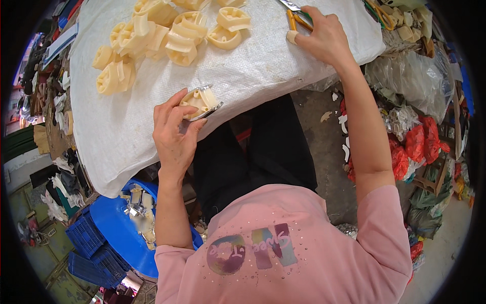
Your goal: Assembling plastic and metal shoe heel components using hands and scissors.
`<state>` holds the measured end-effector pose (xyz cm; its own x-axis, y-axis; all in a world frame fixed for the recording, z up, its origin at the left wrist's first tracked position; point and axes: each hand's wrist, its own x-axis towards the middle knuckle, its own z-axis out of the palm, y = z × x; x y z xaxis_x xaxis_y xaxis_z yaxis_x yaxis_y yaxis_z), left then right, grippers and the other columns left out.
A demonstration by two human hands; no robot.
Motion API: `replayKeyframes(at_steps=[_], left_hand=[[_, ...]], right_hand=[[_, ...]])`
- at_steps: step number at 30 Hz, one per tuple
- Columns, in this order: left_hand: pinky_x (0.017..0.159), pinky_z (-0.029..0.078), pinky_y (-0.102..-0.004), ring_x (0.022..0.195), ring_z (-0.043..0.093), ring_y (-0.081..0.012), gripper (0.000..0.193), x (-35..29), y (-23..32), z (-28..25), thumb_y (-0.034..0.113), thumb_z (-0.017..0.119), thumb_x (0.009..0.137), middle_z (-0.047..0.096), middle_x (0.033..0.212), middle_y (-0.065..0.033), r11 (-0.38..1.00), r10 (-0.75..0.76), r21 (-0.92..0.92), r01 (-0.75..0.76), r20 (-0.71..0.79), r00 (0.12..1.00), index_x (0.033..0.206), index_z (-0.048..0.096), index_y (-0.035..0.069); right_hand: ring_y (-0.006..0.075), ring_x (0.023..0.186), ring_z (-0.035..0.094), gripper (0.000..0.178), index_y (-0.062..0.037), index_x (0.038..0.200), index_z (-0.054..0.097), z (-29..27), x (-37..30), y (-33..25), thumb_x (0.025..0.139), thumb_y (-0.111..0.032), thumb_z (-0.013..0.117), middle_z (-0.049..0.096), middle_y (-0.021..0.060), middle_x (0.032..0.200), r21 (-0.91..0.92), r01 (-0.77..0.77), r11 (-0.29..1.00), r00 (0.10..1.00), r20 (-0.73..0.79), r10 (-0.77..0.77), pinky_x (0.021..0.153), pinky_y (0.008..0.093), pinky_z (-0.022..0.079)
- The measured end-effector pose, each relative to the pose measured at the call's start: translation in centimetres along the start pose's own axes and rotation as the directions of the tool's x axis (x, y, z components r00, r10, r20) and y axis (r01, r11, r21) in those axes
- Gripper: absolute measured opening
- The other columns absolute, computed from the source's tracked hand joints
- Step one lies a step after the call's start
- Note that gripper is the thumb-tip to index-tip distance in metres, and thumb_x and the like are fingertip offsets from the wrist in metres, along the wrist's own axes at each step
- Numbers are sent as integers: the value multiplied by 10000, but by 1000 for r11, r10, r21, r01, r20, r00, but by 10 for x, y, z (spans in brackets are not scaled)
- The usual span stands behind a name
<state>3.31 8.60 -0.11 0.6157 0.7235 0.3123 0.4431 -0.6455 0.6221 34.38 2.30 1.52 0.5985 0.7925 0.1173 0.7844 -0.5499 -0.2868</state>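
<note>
My left hand [174, 129] pinches a small cream plastic part [205, 100] with a shiny silver edge, at the near edge of a cloth-covered table [263, 66]. Farther away, at the upper right, my right hand [324, 38] has its fingers around the orange handles of a scissors-like tool [292, 21]. The tool's metal end points up and left, partly cut off by the top of the view. Tape wraps the right thumb. Several cream plastic rings with ribbed insides [185, 38] lie in a loose pile on the white woven cloth, beyond my left hand.
A blue tub [109, 223] holding silver and cream pieces stands below the table at left, beside blue crates [86, 235]. At right lie clear plastic sheeting [415, 76] and red bags [415, 144]. Another orange-handled tool [382, 15] lies at the top right.
</note>
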Motion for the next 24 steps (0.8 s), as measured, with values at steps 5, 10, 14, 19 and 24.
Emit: replayKeyframes(at_steps=[5,10,14,19,24], left_hand=[[880,458,-331,1051,535,-248,256,2,2,0,-66,699,610,590,1154,-123,999,-33,-5,33,24,999,832,630,38],[884,455,-338,1045,531,-237,270,3,-4,-2,-81,696,591,589,1153,-139,991,-32,-124,41,69,997,827,627,30],[879,454,-336,1038,531,-233,269,6,-4,0,-79,697,586,590,1161,-139,992,-38,-116,47,81,996,823,629,30],[767,476,-342,915,546,-266,261,9,1,0,-27,731,561,628,1120,-102,998,37,-61,-35,44,998,778,608,48],[730,479,-332,864,536,-258,262,9,0,1,-16,740,555,631,1118,-97,1000,-4,-31,6,67,998,771,607,48]], right_hand=[[274,903,553,551,-73,1339,353,-1,-25,20,854,-235,556,532,194,1029,900,95,426,995,-86,-41,835,401,429],[193,777,587,538,-41,1337,297,0,-76,-64,821,-56,450,574,185,1008,900,23,-436,1000,-18,16,748,335,493],[183,702,482,469,-32,1325,314,30,-84,-95,898,-169,453,519,132,828,888,-76,-454,994,32,-104,689,387,454],[165,694,451,430,-46,1299,341,36,-76,-116,890,-134,439,492,85,796,988,154,-18,985,-155,-75,669,335,419],[151,683,432,405,-39,1258,359,46,-76,-126,855,-34,398,457,65,756,944,-49,-325,994,16,-105,658,324,404]])
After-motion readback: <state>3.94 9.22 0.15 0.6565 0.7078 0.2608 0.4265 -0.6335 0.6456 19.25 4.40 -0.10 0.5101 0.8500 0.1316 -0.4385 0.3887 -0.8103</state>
